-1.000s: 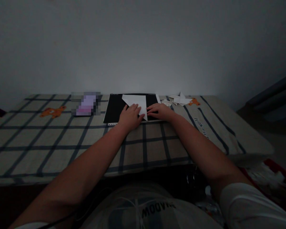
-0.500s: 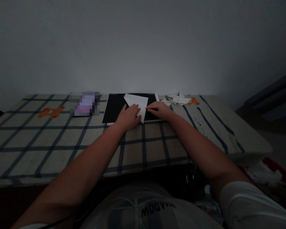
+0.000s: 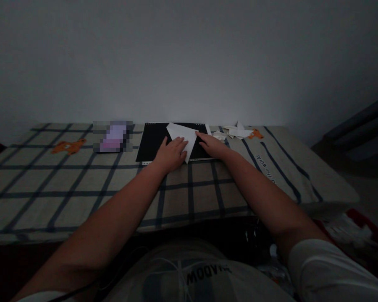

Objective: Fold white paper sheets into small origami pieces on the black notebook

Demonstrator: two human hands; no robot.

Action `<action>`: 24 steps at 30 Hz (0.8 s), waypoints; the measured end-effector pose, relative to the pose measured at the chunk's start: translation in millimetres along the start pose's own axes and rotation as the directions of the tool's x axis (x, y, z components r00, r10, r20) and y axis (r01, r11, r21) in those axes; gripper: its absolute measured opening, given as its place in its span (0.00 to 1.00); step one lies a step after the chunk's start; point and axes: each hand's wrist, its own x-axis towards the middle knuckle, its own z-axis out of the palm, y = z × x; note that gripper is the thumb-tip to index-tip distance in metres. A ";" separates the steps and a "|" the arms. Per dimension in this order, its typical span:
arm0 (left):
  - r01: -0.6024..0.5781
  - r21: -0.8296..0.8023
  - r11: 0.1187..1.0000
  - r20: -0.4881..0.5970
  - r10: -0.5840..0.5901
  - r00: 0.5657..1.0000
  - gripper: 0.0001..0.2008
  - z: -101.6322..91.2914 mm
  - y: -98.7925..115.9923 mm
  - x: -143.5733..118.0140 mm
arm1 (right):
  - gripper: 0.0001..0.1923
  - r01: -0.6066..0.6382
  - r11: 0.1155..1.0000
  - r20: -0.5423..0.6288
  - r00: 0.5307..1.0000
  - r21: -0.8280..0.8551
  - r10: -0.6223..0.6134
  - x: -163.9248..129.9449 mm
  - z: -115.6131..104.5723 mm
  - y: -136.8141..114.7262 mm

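Left hand: the left hand (image 3: 169,153) lies flat, palm down and fingers spread, pressing on the lower left part of the folded white paper (image 3: 183,135); it grips nothing.
Right hand: the right hand (image 3: 211,144) lies flat with fingers stretched along the paper's right edge, fingertips touching it, nothing grasped.
Paper: a smooth white sheet folded to a triangle, one point toward the person, lying on the black board (image 3: 151,142).
Board: a matte black rectangular sheet with a row of small punched holes along its far and near edges, lying on the checked cloth (image 3: 82,184) close to the wall (image 3: 189,58).
Change: half a second ago the right hand lay lower, its fingers pointing left across the paper's side; now the fingers reach farther up along that edge. The left hand has kept its place.
Cloth: beige fabric with dark blue grid lines and orange bear figures (image 3: 68,146).
Around: white paper scraps (image 3: 236,132) lie just right of the board; a blurred purple patch (image 3: 113,136) sits to its left.
Foreground: both bare forearms cross the cloth; a white sleeve (image 3: 327,268) shows at lower right.
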 end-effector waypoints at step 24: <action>0.041 0.015 0.999 0.020 -0.041 0.999 0.26 -0.3 3.7 2.5 | 0.32 0.010 0.998 0.004 1.000 -0.054 -0.010 -0.4 -0.4 -7.2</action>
